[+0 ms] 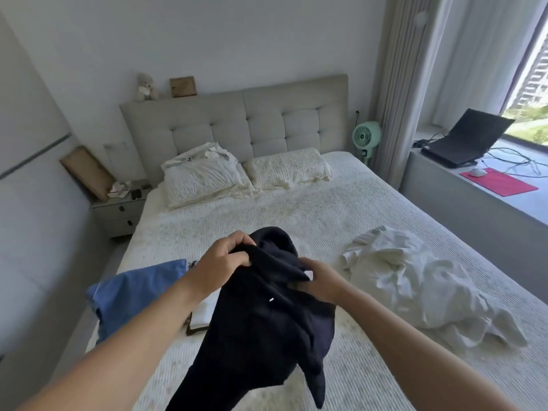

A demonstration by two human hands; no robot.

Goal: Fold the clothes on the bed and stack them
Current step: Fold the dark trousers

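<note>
Dark garment [267, 321]: held up off the bed, its lower part hanging toward the camera; probably being sorted out to find an edge before folding.
Left hand [221, 262]: its grip is closed around bunched dark cloth near the top.
Right hand [318, 281]: pinches the same cloth just beside the left.
Blue garment [133, 295]: lies at the bed's left edge, over a flat pale item that cannot be identified.
White clothes [415, 280]: crumpled heap to the right, unfolded.
Bed [296, 209]: ribbed pale cover, with room between the piles for laying cloth flat.
Pillows [243, 173]: two at the padded headboard [237, 126].
Room: nightstand [118, 209] left, green fan [366, 137], laptop [465, 137] on the window ledge.
</note>
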